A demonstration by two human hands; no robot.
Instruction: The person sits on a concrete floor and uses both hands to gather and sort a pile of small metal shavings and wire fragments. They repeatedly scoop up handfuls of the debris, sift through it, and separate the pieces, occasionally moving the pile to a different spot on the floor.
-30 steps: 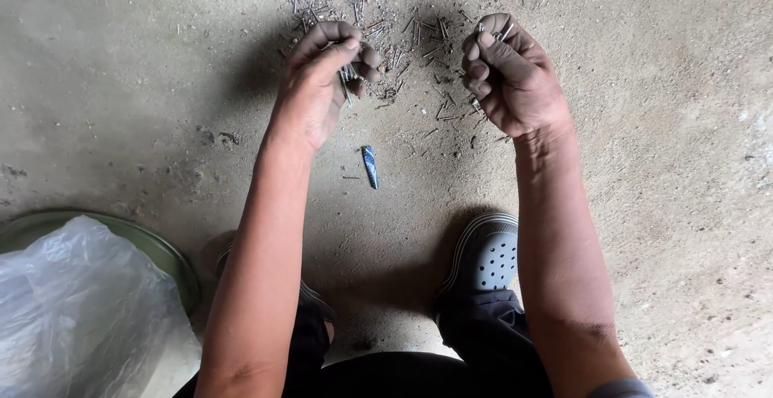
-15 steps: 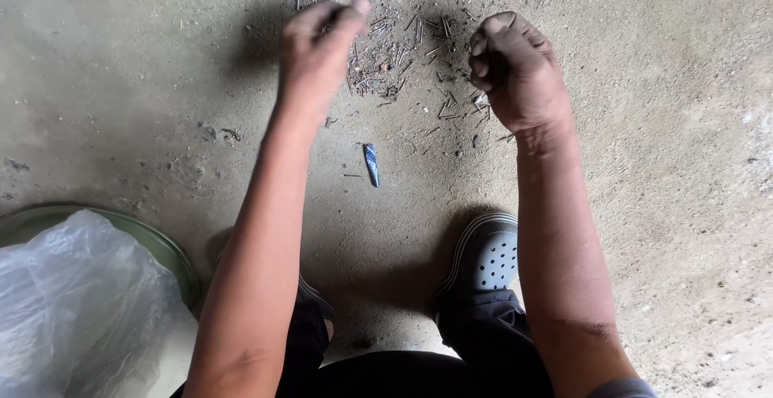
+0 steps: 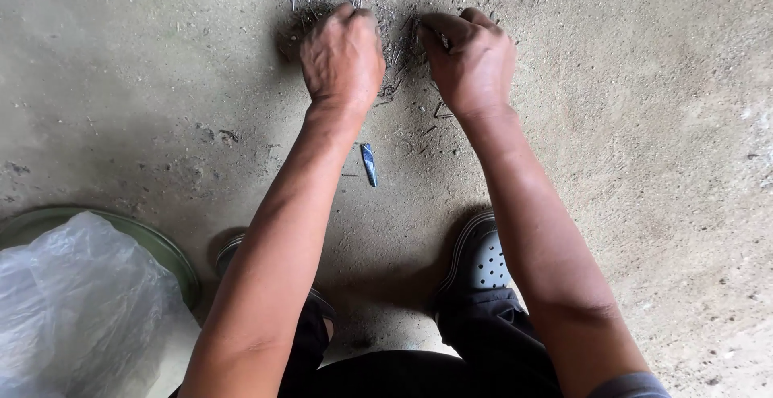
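Observation:
A scatter of thin dry twigs and bits [image 3: 394,11] lies on the concrete floor in front of me. My left hand [image 3: 342,60] rests knuckles up on the pile, its fingers curled down into the twigs. Close beside it, my right hand [image 3: 471,60] is also curled, thumb and fingers pinched on twigs at the pile's edge. The fingertips of both hands are mostly hidden. A small blue object [image 3: 369,164] lies on the floor between my forearms, apart from both hands.
A round green tray [image 3: 165,245] holding a crumpled clear plastic bag [image 3: 76,309] sits at the lower left. My grey perforated shoe [image 3: 481,259] stands under my right forearm, and the other shoe [image 3: 229,249] shows under the left. Bare concrete lies all around.
Both hands have dropped from a raised position down onto the twig pile and moved closer together. The view has shifted a little.

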